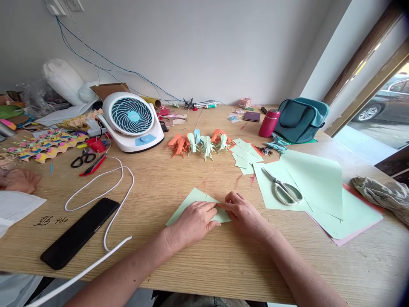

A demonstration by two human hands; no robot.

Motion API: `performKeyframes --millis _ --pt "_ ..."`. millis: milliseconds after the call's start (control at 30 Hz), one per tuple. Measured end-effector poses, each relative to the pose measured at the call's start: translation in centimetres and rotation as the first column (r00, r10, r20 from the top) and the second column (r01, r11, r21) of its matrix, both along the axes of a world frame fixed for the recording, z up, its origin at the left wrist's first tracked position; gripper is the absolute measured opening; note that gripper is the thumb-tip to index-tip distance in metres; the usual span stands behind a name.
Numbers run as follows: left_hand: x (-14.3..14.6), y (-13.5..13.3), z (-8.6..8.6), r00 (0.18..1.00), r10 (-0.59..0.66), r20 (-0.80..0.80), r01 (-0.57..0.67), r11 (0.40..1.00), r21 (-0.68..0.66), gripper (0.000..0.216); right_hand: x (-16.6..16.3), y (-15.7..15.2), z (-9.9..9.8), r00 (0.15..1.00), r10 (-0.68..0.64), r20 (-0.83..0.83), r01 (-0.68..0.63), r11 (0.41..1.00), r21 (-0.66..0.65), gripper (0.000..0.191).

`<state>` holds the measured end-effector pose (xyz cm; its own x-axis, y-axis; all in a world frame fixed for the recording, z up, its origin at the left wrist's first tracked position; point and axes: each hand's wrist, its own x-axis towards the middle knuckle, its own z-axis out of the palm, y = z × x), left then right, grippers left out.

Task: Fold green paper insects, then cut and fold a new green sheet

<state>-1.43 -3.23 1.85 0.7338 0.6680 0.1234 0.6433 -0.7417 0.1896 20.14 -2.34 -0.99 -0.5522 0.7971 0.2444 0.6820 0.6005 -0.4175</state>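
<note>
A pale green paper sheet (188, 203) lies folded on the wooden table (204, 256) near the front edge. My left hand (193, 221) rests flat on top of it, fingers stretched and pressing down. My right hand (244, 213) sits at the sheet's right end, its fingertips pinched on the fold beside the left fingers. Behind them stands a row of finished orange and green origami figures (200, 144).
White-handled scissors (284, 189) lie on a stack of green and pink sheets (322, 192) at right. A black phone (79, 232) and white cable (108, 200) lie at left, a desk fan (132, 121) behind. A teal bag (300, 119) and red bottle (269, 123) stand at the back. Another person's hand (19, 179) is at far left.
</note>
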Motion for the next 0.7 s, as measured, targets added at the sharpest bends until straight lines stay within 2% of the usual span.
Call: performKeyframes --millis 233,467,700 --pt "0.3 -0.3 -0.2 0.999 0.045 -0.013 -0.045 0.999 0.010 0.024 0.0 0.1 -0.1 1.000 0.003 -0.016 -0.004 0.999 -0.032 0.055" --pt "0.6 -0.9 -0.4 0.995 0.081 -0.053 -0.082 0.997 -0.010 0.034 0.0 0.3 -0.5 0.997 -0.002 -0.079 -0.003 0.998 -0.061 0.052" --pt "0.8 -1.6 -1.5 0.990 0.095 -0.102 -0.088 0.993 0.075 0.059 -0.2 0.4 -0.2 0.991 -0.005 -0.132 -0.008 0.995 -0.100 0.045"
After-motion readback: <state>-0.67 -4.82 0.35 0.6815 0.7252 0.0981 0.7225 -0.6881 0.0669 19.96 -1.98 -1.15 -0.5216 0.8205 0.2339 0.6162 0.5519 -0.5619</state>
